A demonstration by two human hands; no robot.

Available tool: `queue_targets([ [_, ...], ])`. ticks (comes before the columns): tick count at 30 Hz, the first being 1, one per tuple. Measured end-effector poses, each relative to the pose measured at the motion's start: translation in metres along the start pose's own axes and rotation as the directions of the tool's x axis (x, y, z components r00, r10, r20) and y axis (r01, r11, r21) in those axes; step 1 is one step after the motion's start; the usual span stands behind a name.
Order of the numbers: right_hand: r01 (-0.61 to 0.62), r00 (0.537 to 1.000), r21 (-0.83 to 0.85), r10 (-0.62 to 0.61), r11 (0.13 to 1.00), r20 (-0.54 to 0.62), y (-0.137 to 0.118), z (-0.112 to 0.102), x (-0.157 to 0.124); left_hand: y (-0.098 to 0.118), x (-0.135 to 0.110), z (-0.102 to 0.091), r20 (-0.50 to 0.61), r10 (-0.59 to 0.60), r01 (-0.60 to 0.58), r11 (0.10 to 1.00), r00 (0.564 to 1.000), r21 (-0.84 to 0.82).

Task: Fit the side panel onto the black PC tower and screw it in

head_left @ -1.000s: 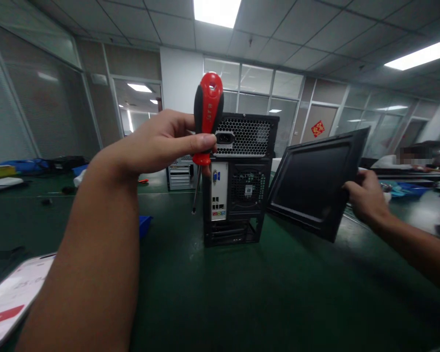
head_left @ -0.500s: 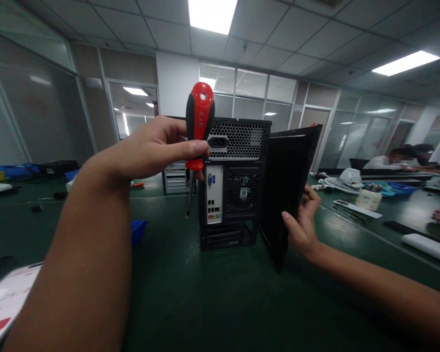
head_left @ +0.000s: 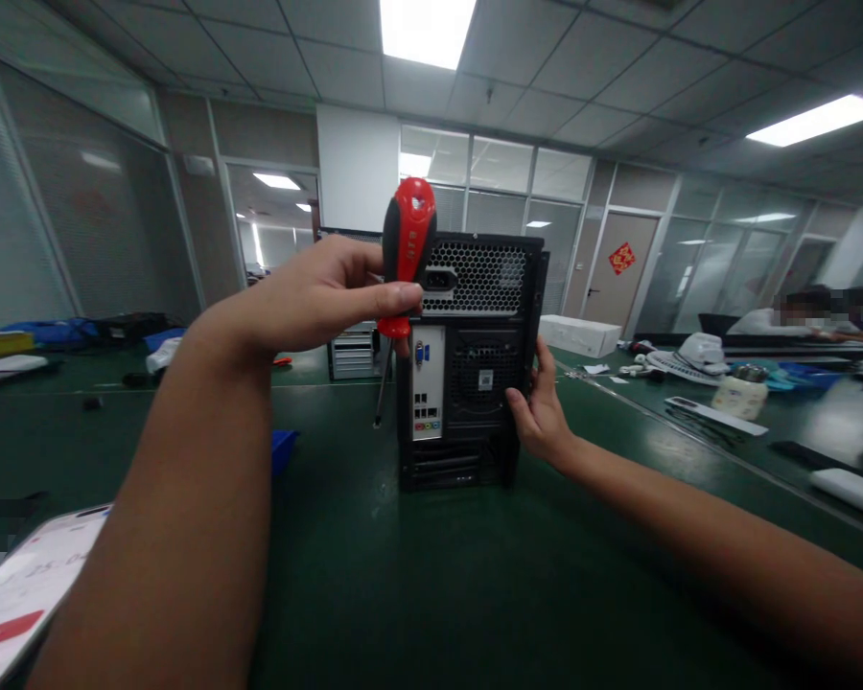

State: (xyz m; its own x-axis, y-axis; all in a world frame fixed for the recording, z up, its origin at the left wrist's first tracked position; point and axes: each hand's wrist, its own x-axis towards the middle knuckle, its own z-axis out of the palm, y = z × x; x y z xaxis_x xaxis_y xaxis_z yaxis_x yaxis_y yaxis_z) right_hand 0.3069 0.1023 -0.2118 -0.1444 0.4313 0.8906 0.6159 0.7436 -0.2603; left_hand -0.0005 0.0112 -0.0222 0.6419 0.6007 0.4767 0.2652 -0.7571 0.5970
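On the green surface (head_left: pixel 431 575) in front of me stands a black computer case (head_left: pixel 467 364), upright, its back panel facing me with the honeycomb vent at the top, the silver port plate on the left and the round fan grille in the middle. My left hand (head_left: pixel 316 297) is raised just in front of the case's upper left corner, clenched around a red-and-black screwdriver (head_left: pixel 403 259); thumb and fingers wrap the lower part of the handle, the rounded top sticks up above my fist, and the thin shaft hangs down, slightly tilted, beside the left edge of the case with its tip above the surface. My right hand (head_left: pixel 536 407) grips the right rear edge of the case, fingers curled round the side and thumb lying on the back panel near the fan grille. Beside my left forearm, at the lower left, lies a white sheet with a red stripe (head_left: pixel 21 594), and a blue tray (head_left: pixel 282 446) peeks out behind that arm. Farther right sit a white box (head_left: pixel 579 335) and a white cap (head_left: pixel 697 353). Another person's arm (head_left: pixel 798 324) rests at the far right.
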Motion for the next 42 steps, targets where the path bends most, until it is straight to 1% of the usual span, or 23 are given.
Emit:
queue_targets([
  [4, -0.013, 1.000, -0.005, 0.013, 1.000, 0.003, 0.011, 0.006, 0.005, 0.003, 0.001, 0.003, 0.021, -0.014, 0.013, 1.000, 1.000, 0.026],
  [11, -0.029, 0.999, 0.003, 0.029, 1.000, 0.021, 0.009, 0.001, 0.007, 0.003, 0.003, 0.004, 0.037, -0.044, 0.042, 0.998, 0.998, 0.047],
  [15, -0.052, 0.999, 0.004, 0.052, 0.999, -0.009, 0.007, -0.001, 0.013, 0.003, 0.003, 0.005, 0.022, -0.069, 0.067, 0.996, 0.997, 0.054],
  [20, -0.019, 0.998, -0.011, 0.018, 1.000, -0.060, 0.003, -0.004, 0.016, 0.000, 0.004, 0.003, 0.023, -0.055, 0.053, 0.997, 0.998, 0.060],
  [24, 0.009, 0.993, -0.064, -0.017, 0.998, -0.115, 0.003, -0.007, 0.016, -0.003, 0.004, 0.002, 0.018, -0.052, 0.050, 0.996, 0.999, 0.067],
  [31, 0.066, 0.990, -0.128, -0.081, 0.990, -0.114, 0.006, -0.007, 0.018, -0.003, 0.007, 0.007, -0.011, -0.041, 0.042, 0.995, 0.999, 0.091],
  [36, 0.045, 0.991, -0.133, -0.061, 0.990, -0.116, 0.001, -0.007, 0.025, -0.002, 0.008, 0.008, 0.014, -0.049, 0.047, 0.992, 0.999, 0.113],
  [42, 0.002, 0.981, -0.141, -0.030, 0.990, -0.194, -0.011, -0.005, 0.034, -0.003, 0.009, 0.007, 0.022, -0.067, 0.063, 0.987, 0.998, 0.145],
])
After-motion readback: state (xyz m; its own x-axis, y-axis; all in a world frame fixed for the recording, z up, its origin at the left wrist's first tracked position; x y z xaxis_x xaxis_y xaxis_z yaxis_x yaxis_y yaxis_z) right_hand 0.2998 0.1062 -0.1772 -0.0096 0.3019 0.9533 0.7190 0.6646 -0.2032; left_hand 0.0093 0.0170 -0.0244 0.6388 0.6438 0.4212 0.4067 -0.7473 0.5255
